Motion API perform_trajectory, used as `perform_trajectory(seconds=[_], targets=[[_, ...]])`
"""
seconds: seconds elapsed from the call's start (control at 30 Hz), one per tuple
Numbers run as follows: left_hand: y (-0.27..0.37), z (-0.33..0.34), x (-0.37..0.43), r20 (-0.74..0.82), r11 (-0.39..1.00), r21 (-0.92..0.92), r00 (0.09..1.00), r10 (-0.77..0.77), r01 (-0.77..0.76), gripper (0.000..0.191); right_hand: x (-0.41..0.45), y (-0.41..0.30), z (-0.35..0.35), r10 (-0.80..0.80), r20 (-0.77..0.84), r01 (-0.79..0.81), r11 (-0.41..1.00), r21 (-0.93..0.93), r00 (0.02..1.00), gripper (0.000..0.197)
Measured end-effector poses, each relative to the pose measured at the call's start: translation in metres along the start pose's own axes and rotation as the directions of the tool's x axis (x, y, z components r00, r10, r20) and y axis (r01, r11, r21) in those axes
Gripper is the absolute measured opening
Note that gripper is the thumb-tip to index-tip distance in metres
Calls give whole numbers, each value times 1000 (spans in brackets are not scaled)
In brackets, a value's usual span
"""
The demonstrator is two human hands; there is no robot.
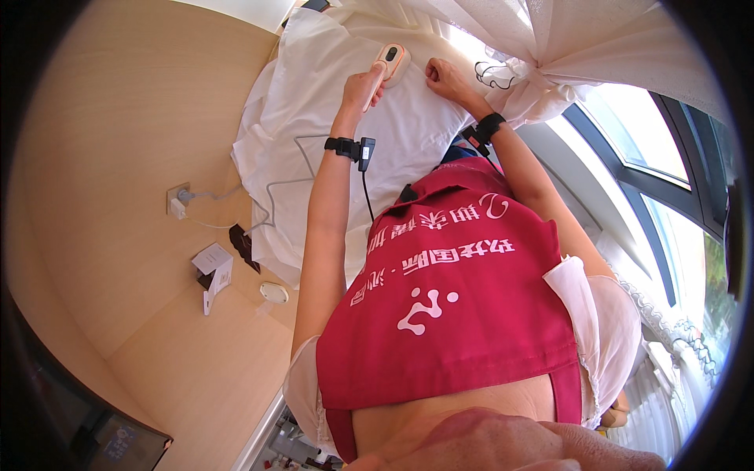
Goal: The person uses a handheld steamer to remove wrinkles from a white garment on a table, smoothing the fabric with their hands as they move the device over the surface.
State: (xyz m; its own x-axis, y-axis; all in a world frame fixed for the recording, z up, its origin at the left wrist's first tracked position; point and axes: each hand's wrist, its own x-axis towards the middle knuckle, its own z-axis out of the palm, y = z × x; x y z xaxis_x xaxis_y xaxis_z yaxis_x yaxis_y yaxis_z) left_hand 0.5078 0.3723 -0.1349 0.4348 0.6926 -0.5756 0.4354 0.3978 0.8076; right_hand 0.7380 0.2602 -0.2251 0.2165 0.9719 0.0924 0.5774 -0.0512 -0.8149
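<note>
My left hand [362, 91] grips the handle of a small white handheld garment iron [396, 62] with an orange rim. The iron lies on a white cloth [406, 126] that is spread over a surface in front of me and has loose folds at its left side. To the right of the iron, my right hand [443, 78] rests at the cloth with curled fingers, and nothing shows in it. A grey cord [288, 181] crosses the cloth and passes behind my left forearm. Both wrists bear black straps with small devices.
A wall socket [178, 199] with plugs and cords is at the left. Below it lie an open white box [212, 262], a dark crumpled item [242, 247] and a round white object [274, 292]. Gathered sheer curtains [554, 53] and dark-framed windows [636, 159] stand at the right.
</note>
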Motion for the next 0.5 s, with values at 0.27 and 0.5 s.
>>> perform_trajectory(seconds=[0.27, 0.5], targets=[[1, -4, -8, 0, 999, 24, 1000, 24, -24, 62, -1, 2, 1, -14, -29, 15, 1000, 16, 999, 12], [-5, -13, -24, -13, 1000, -11, 1000, -11, 11, 56, -4, 4, 1, -30, -29, 31, 998, 46, 999, 10]])
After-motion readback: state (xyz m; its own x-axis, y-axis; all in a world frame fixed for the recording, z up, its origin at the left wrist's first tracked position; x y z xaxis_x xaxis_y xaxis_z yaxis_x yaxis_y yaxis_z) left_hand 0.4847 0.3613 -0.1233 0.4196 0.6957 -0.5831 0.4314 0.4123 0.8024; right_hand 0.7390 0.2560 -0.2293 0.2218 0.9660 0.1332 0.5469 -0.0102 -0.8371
